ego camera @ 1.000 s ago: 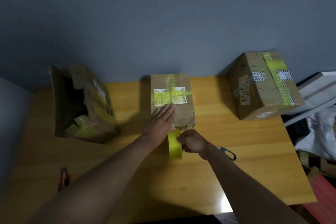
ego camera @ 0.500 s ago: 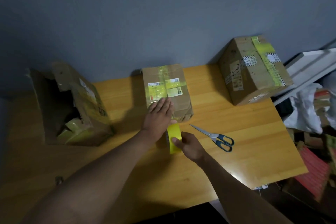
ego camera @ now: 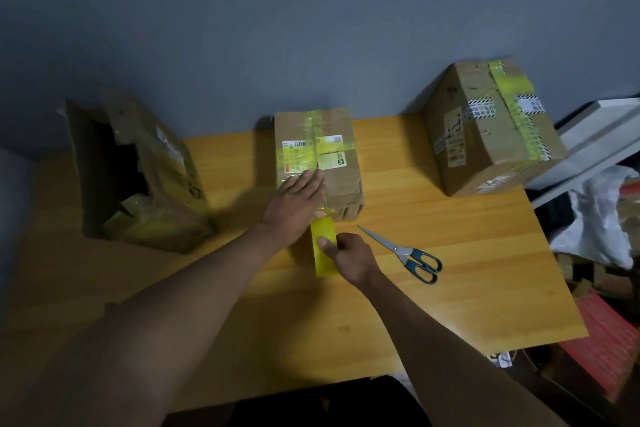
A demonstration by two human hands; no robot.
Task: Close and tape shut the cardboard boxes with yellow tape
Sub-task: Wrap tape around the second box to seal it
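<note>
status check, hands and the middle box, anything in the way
Left hand flat on middle box. Right hand grips yellow tape roll, strip running to the box. Scissors beside right hand, not blocking.

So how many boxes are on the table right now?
3. Torn open box at the left, middle box under the left hand, taped box at the right rear. None seems hidden.

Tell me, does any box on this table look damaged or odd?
Yes. The left box at the table's far-left is torn open, its side ragged and gaping. The middle box and right box look closed and taped.
</note>
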